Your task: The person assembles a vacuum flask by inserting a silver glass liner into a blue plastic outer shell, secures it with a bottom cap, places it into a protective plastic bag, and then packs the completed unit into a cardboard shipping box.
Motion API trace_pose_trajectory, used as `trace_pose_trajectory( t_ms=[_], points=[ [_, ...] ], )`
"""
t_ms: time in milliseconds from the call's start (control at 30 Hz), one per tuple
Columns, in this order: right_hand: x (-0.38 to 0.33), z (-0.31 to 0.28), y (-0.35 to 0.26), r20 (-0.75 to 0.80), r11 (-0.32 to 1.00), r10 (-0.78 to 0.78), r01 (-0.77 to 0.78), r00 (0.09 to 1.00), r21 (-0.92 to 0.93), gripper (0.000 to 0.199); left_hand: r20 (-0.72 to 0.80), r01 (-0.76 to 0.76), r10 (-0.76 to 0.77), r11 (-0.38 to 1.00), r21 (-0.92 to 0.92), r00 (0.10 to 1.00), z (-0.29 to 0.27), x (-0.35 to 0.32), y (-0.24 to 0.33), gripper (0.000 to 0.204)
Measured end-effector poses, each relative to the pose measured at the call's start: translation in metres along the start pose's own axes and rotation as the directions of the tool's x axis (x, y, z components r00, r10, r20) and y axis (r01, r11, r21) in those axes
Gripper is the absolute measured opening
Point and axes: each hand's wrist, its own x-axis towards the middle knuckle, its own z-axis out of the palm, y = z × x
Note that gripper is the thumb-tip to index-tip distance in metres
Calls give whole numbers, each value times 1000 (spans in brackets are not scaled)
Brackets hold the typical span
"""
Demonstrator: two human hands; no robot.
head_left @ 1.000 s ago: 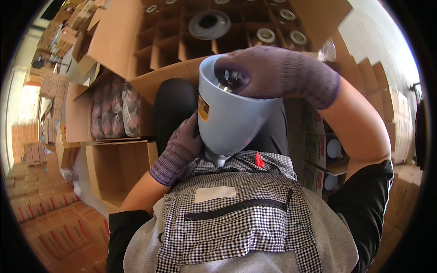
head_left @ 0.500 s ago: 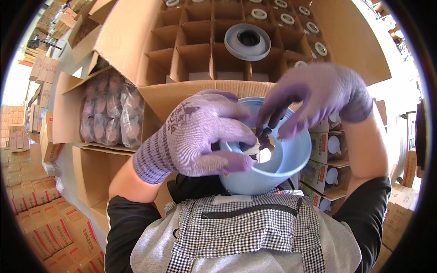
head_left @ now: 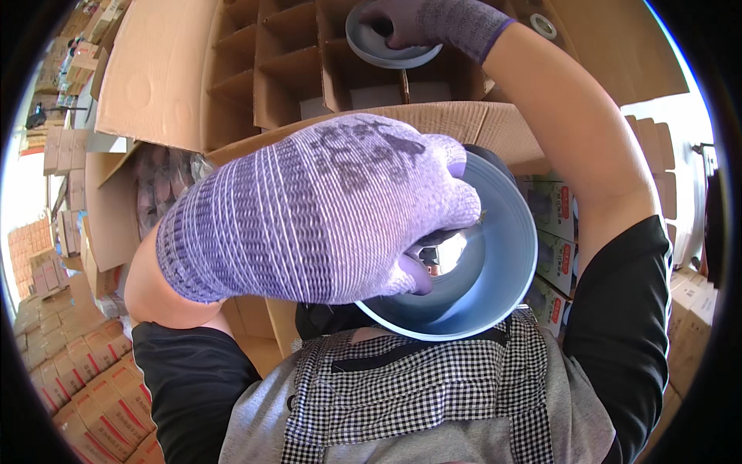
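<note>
We see a pale blue funnel-shaped shade (head_left: 479, 286) close under the camera, its wide mouth tipped up toward us, and our left hand (head_left: 309, 216) in a purple knit glove lies over its near rim. The fingers (head_left: 433, 193) curl down into the mouth and close on the rim, with the thumb tip just inside the bowl.

Beyond those fingers, our right hand (head_left: 421, 19) reaches far out, arm almost straight, and its gloved fingers are closed over the top of a grey round cap (head_left: 386, 46), which sits at the cells of a divided cardboard box (head_left: 286, 69). Past the left knuckles stands another open carton (head_left: 116, 216) with wrapped pieces inside. Stacked cartons (head_left: 54, 363) fill the floor to the left of the wrist. Below the shade hangs our checked apron (head_left: 410, 394).
</note>
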Motion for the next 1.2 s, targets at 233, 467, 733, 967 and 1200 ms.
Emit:
trace_pose_trajectory(
  t_ms=[233,467,733,967,1200],
  points=[
    [-66,-128,-208,-414,908,402,-298,817,295,45,-460,-29,11,999,-32,888,-6,-4,-17,66],
    [-87,-109,-281,-521,821,442,-96,730,563,49,-933,-756,-168,550,-356,318,34,-18,-45,52],
    [-150,-35,-250,-434,495,621,103,653,863,61,-515,-245,198,969,-25,834,27,-40,-11,92],
    [-154,-31,-269,-311,689,488,-141,816,711,59,-472,-235,119,952,-195,874,30,-54,-16,83],
    [-136,-6,-216,-105,116,355,68,929,991,38,-357,14,66,976,217,932,28,-29,47,114]
  ],
)
